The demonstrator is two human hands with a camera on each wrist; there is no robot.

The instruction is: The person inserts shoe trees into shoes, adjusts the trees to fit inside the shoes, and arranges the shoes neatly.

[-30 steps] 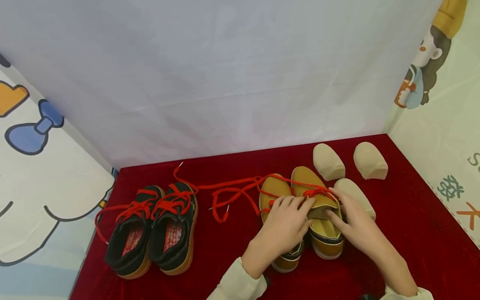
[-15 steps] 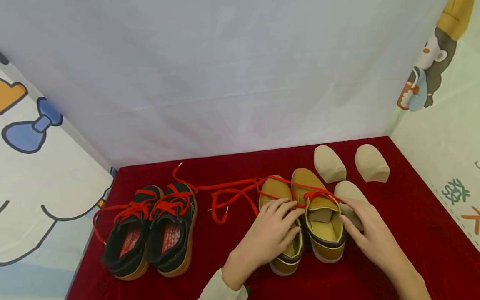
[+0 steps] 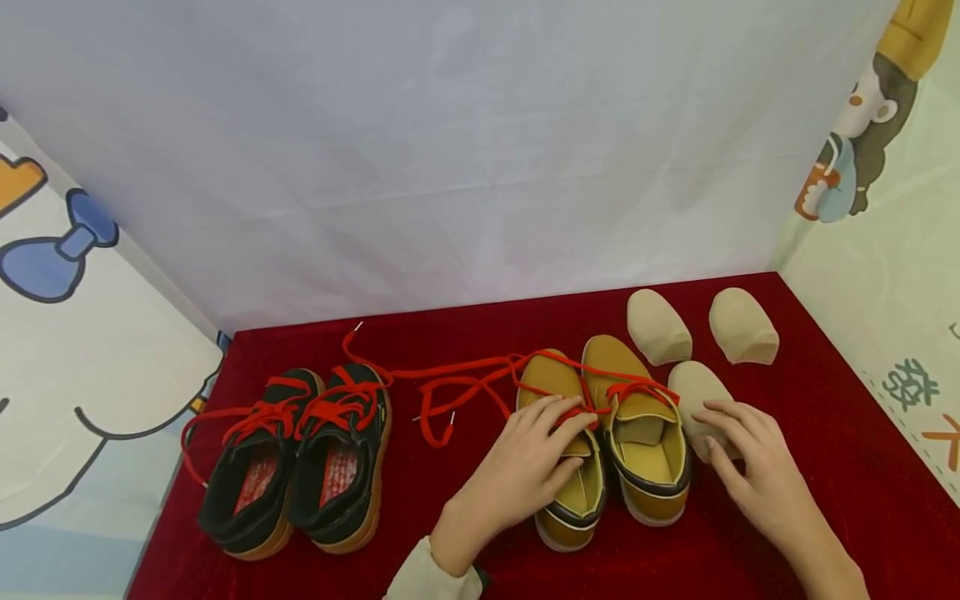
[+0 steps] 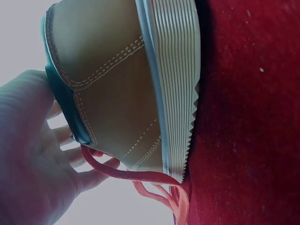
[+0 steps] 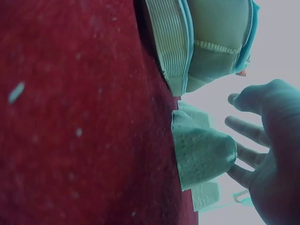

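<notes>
My left hand point(image 3: 517, 458) lies over the left tan shoe point(image 3: 555, 372), its fingers loosely bent at the red laces point(image 3: 472, 382) and shoe opening. In the left wrist view, the fingers extend over that shoe's collar. The right tan shoe point(image 3: 647, 414) stands beside it with its opening uncovered. My right hand point(image 3: 761, 462) hovers at a cream moulded shoe insert point(image 3: 692, 398) to the right of the shoes. Seen from the right wrist, the fingers are spread near the top of the insert point(image 5: 204, 152); whether they touch it I cannot tell.
Two more cream inserts point(image 3: 658, 327) point(image 3: 742, 327) lie behind on the red cloth point(image 3: 450, 517). A pair of black shoes point(image 3: 341, 467) with red laces stands at the left. Loose lace stretches between the pairs. A white sheet point(image 3: 450, 167) hangs behind.
My right hand has left the opening of the right tan shoe and moved right to the cream insert. The left hand has shifted left from between the shoes onto the left one.
</notes>
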